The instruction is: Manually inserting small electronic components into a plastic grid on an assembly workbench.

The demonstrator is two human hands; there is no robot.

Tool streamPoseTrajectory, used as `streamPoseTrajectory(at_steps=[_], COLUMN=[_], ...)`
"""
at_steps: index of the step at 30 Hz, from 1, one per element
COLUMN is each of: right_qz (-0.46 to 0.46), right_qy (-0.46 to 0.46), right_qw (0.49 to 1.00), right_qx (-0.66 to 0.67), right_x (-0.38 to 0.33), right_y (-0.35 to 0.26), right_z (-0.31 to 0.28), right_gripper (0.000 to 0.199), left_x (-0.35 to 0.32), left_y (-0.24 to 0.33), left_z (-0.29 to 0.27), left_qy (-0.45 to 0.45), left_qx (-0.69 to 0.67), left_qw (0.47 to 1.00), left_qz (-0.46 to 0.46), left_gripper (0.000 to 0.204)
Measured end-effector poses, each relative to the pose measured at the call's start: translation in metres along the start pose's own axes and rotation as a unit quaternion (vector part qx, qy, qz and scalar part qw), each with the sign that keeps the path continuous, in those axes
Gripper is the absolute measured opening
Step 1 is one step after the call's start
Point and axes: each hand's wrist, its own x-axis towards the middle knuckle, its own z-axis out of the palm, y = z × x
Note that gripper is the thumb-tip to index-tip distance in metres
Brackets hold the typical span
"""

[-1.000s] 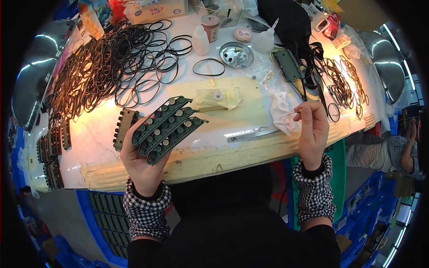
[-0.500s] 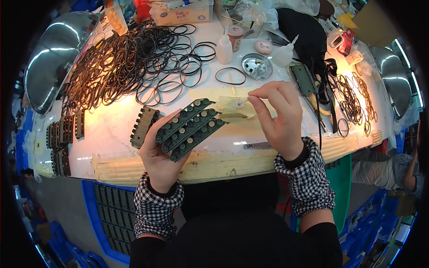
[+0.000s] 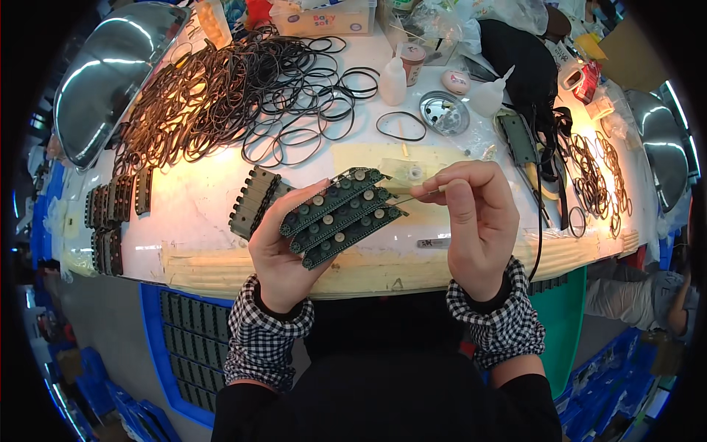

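My left hand [image 3: 283, 269] is closed around three dark green toy tank track pieces [image 3: 340, 219], stacked side by side with round wheels facing up. My right hand [image 3: 482, 228] pinches a thin stick [image 3: 403, 200] between thumb and fingers. The stick points left, its tip at the right ends of the track pieces; whether it touches them I cannot tell. Behind the right fingertips lies a clear plastic film [image 3: 398, 168] with a small whitish blob on it. Olive-brown track pieces [image 3: 250, 202] lie on the table just left of my left hand.
A heap of black rubber loops [image 3: 221, 96] covers the back left; more loops [image 3: 589, 177] lie right. White squeeze bottles [image 3: 393, 82] and a round metal dish [image 3: 444, 113] stand behind. Track pieces [image 3: 109, 202] sit far left. A blue crate [image 3: 151, 324] is below the table.
My right hand has come down and toward me, bringing the stick from the film to the ends of the track pieces. The whole view has shifted slightly; my left hand keeps its hold.
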Motion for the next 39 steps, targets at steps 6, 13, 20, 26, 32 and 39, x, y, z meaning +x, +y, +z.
streamPoseTrajectory(at_steps=[6,13,20,26,32,39], right_qz=[0.008,0.012,0.006,0.003,0.018,-0.177], right_qy=[0.016,0.015,0.015,0.011,0.077,0.048], right_qw=[0.998,0.998,0.999,0.999,0.996,0.911], right_qx=[0.065,0.052,0.046,0.041,0.048,-0.370], right_x=[-0.001,-0.001,0.000,0.001,0.003,0.018], right_y=[0.002,0.002,0.003,0.004,0.002,0.019], right_z=[0.009,0.008,0.010,0.011,0.005,-0.016], right_gripper=[0.011,0.010,0.009,0.009,0.007,0.007], left_x=[0.001,0.001,0.003,0.004,0.002,0.002], left_y=[0.001,-0.001,0.002,0.003,-0.001,-0.001], left_z=[0.001,0.000,0.002,0.002,0.000,0.000], left_qy=[-0.008,-0.014,-0.015,-0.012,-0.014,-0.007], left_qx=[-0.012,-0.003,-0.003,0.004,-0.006,0.003], left_qw=[1.000,1.000,1.000,1.000,1.000,1.000], left_qz=[0.005,0.008,0.007,0.011,0.015,0.018], left_gripper=[0.058,0.057,0.055,0.056,0.056,0.057])
